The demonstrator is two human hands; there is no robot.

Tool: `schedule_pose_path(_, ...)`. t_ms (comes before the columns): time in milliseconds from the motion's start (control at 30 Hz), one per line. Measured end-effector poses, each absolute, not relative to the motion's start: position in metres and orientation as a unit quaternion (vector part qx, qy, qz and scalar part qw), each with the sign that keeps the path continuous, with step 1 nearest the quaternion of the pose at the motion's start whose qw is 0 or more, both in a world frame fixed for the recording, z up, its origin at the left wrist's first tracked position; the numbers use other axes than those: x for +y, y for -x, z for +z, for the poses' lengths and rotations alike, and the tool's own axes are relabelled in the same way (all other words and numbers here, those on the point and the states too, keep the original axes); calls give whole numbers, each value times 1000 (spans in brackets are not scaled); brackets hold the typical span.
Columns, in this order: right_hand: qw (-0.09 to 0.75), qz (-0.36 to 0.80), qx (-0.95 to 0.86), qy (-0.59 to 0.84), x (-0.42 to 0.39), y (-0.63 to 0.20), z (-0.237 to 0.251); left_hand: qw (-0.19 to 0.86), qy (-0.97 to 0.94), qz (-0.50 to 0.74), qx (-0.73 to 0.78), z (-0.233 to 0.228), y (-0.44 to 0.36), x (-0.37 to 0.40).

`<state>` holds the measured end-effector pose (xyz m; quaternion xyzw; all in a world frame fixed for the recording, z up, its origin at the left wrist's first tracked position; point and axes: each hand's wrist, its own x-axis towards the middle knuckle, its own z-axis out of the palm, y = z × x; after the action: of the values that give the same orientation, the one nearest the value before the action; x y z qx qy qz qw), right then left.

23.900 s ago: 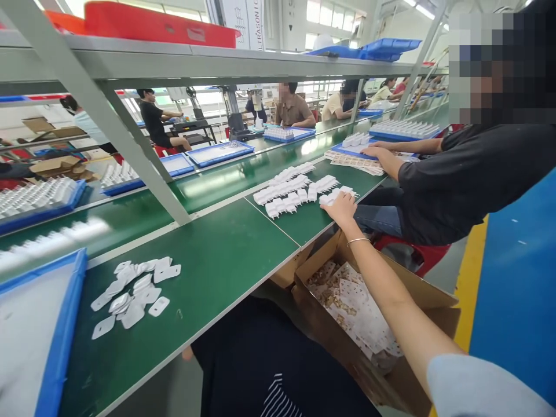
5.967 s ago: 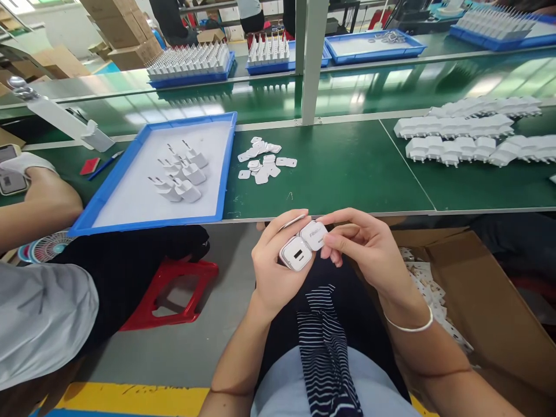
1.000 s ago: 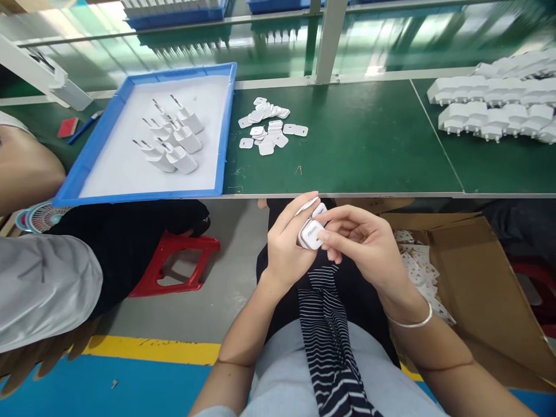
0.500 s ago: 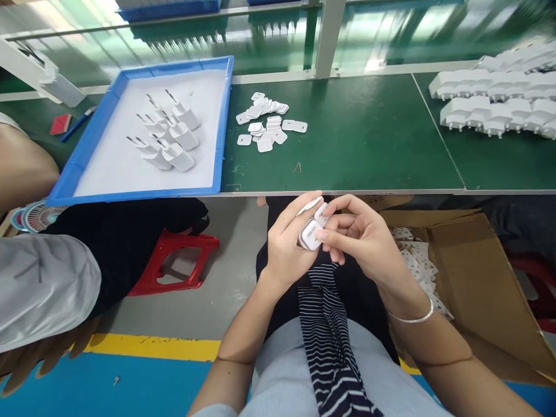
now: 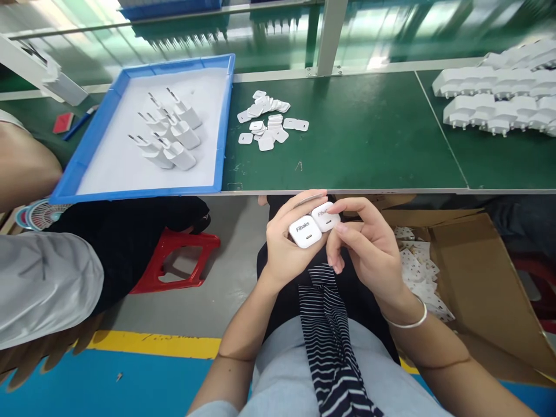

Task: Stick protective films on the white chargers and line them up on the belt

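Two small white square plastic chargers [image 5: 313,225] sit side by side below the tabletop's [image 5: 347,145] near edge | your left hand [image 5: 289,246] cups them, port faces up | your right hand [image 5: 365,246] pinches the right-hand one | blue tray [image 5: 221,127] far left.
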<state>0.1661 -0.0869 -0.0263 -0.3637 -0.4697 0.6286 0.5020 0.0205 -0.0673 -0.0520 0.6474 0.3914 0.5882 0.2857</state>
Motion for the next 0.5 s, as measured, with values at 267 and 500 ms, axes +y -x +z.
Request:
schedule_pose_path(267,471,608,-472,431,-86,-160,-21,275,-658,594,373,-56,-18,-68)
schedule_pose_path(500,460,611,-466,444,-85,-158,-18,262,-671,594,359,-62,-18,-67)
